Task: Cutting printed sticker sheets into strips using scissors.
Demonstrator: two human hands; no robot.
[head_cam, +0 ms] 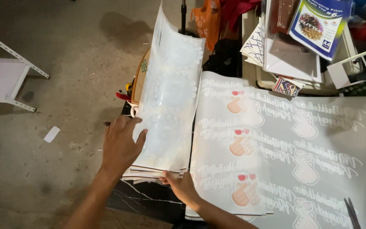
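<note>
My left hand [121, 144] rests flat against the left side of a stack of translucent printed sheets [172, 97], which stand tilted up and curve back. My right hand [182, 186] pinches the bottom edge of that stack near the table's front. To the right lies a large translucent film sheet [301, 152] printed with white script and orange hand-shaped figures with small red hearts. It lies flat on a dark marbled table [145, 197].
A pile of paper packs and a blue-edged film package [318, 23] sits at the back right. An orange bag [206, 19] hangs behind. A white metal shelf frame [5, 76] stands on the concrete floor at left. Scissors [351, 212] lie at the bottom right.
</note>
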